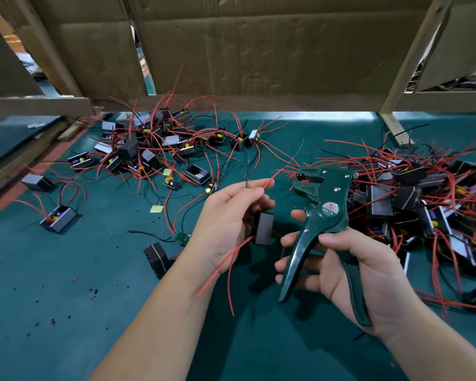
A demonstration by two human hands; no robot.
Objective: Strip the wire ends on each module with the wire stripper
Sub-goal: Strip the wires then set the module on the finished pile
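My left hand (228, 218) pinches a red wire (270, 182) and a black wire (247, 185) between thumb and fingers. Both wires come from a small black module (264, 228) that hangs below the fingers. More red leads trail down past the wrist. My right hand (349, 268) grips the handles of a dark green wire stripper (322, 213). Its open jaws (304, 178) point left, a short way right of the red wire's tip and apart from it.
The green mat (80, 284) carries one pile of wired modules (160, 149) at the back left and a denser pile (423, 204) at the right. Single modules (58, 220) (155, 258) and insulation bits lie in front. Cardboard (259, 45) and wooden framing (39, 105) close the back.
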